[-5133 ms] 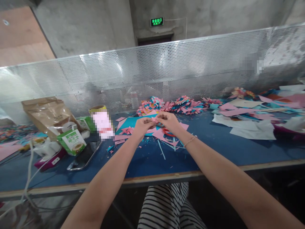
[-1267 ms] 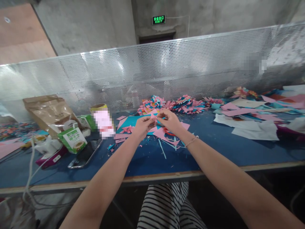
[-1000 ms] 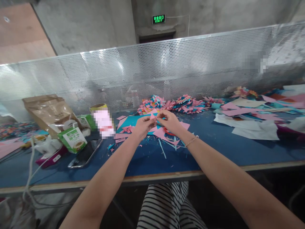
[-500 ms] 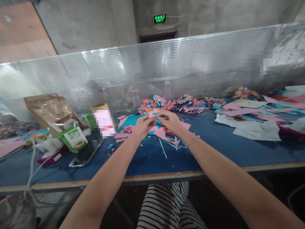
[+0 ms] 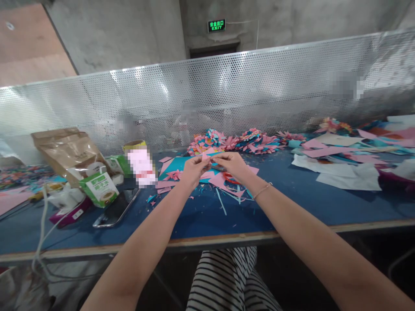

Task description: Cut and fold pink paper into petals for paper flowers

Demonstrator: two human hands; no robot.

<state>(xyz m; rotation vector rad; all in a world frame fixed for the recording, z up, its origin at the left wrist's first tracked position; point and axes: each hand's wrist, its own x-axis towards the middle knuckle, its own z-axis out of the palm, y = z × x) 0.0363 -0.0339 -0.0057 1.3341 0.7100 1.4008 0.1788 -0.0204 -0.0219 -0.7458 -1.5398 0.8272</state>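
Note:
My left hand [image 5: 195,169] pinches a small piece of pink paper [image 5: 207,154] between thumb and fingers. My right hand [image 5: 232,165] meets it fingertip to fingertip, closed on the paper's right side; the exact fold there is too small to make out. Beneath both hands lie blue paper [image 5: 177,164], pink paper scraps [image 5: 221,182] and thin light strips [image 5: 221,202]. Something with red handles [image 5: 231,178], perhaps scissors, shows partly under my right hand. A small pink paper flower [image 5: 174,175] sits just left of my left hand.
Pink and blue paper flowers [image 5: 209,141] line the back below a perforated metal screen [image 5: 259,82]. At left stand a brown paper bag [image 5: 69,151], a green packet [image 5: 100,190], a phone [image 5: 116,209] and a purple tissue box [image 5: 73,214]. Paper sheets [image 5: 350,172] lie at right.
My fingers have shifted slightly on the pink paper, the right fingertips drawing a little lower and closer to the left. Everything on the table stays in place.

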